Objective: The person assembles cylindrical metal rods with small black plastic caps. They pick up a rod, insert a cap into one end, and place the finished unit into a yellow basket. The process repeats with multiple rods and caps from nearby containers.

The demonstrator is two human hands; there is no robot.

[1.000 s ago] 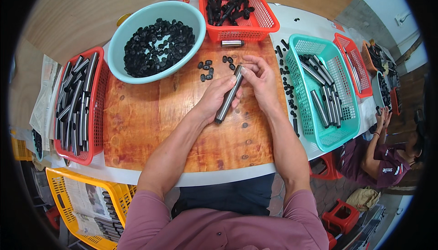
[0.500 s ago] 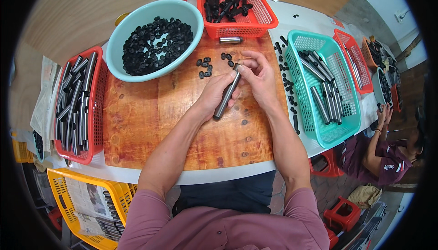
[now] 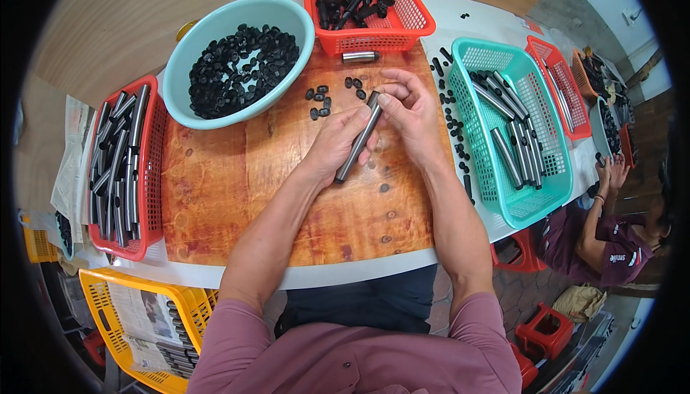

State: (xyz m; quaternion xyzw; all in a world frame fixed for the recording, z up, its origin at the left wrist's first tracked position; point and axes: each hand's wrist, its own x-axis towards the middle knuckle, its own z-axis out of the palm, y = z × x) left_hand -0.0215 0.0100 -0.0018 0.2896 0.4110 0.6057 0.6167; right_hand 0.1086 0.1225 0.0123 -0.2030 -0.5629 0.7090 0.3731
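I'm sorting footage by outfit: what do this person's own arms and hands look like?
The sleeves are short and dusky purple. Below them the forearms are bare, and the left hand and right hand wear no gloves. No watch, bracelet or cable shows.

Left hand (image 3: 336,139) and right hand (image 3: 415,117) close together, toward twelve o'clock.
Left arm (image 3: 277,225) reaches in from seven o'clock, hand curled in a grip; right arm (image 3: 460,225) from five, thumb (image 3: 392,109) pressing, fingers (image 3: 404,79) bent.
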